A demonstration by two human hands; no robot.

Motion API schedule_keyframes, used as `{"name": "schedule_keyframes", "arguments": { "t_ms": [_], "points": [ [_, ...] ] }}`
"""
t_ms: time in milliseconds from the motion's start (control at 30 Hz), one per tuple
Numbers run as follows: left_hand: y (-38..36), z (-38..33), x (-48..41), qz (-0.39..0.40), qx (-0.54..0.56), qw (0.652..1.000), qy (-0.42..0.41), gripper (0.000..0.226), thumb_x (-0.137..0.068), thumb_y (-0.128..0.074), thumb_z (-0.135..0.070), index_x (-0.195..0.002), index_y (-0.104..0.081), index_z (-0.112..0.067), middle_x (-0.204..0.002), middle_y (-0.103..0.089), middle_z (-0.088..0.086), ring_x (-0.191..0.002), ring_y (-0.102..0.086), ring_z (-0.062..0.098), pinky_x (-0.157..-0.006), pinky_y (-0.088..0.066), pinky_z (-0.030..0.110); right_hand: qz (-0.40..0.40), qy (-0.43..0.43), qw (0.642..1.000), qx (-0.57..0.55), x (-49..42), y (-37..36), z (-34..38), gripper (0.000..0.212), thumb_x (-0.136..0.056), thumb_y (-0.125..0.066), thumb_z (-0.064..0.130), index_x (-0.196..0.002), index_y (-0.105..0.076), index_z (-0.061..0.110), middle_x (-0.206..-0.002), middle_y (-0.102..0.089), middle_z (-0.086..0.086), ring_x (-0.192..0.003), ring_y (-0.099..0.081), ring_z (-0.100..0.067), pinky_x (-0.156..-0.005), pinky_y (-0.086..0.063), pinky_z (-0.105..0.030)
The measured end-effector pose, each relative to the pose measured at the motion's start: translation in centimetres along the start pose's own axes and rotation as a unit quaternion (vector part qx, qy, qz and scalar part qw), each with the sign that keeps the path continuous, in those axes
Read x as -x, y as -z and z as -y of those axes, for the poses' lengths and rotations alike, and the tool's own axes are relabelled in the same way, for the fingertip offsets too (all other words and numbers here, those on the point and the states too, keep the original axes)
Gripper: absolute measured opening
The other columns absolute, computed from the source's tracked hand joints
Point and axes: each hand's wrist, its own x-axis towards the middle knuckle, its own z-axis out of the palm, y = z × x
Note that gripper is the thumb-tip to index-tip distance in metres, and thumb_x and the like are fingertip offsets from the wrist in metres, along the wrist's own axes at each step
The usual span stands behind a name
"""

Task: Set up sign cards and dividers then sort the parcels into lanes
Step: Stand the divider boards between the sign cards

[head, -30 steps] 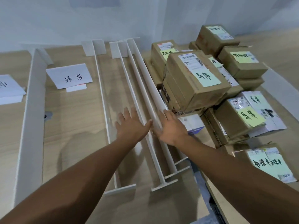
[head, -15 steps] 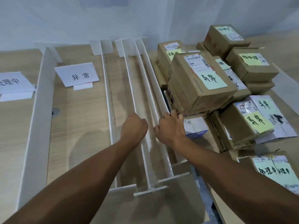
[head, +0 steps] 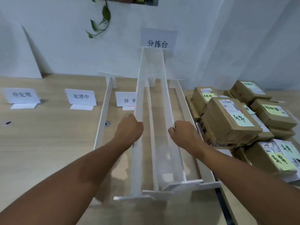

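Head cam: L hand (head: 129, 128), R hand (head: 185, 134), each grip curled round thin flat white dividers (head: 140, 88) over wood-grain table (head: 48, 135).

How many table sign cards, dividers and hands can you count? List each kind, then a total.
Sign cards: 3
Dividers: 5
Hands: 2
Total: 10
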Motion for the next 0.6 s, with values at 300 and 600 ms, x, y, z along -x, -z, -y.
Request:
{"name": "schedule_keyframes", "arguments": {
  "t_ms": [300, 600],
  "points": [
    [17.0, 17.1, 4.9, -0.081, -0.061, 0.994, 0.035, 0.013, -0.094, -0.048, -0.024, -0.095, -0.046, -0.011, -0.085, -0.049, 0.005, -0.083, -0.048, 0.031, -0.073, -0.036, 0.033, -0.022, 0.058, 0.997, -0.036, 2.5, -3.7, 20.3, 0.035, -0.092, -0.048, 0.025, -0.061, -0.035, 0.014, -0.064, -0.043, -0.005, -0.067, -0.046, -0.031, -0.064, -0.034, -0.032],
    [31.8, 33.5, 11.0, -0.141, -0.11, 0.979, 0.095, 0.013, -0.092, -0.048, -0.021, -0.091, -0.045, -0.009, -0.089, -0.057, 0.015, -0.082, -0.052, 0.037, -0.071, -0.039, 0.035, 0.006, 0.093, 0.993, -0.078, 5.6, -8.4, 39.1, 0.034, -0.088, -0.049, 0.019, -0.057, -0.039, 0.01, -0.058, -0.045, -0.005, -0.061, -0.05, -0.03, -0.052, -0.029, -0.03]
  ]
}}
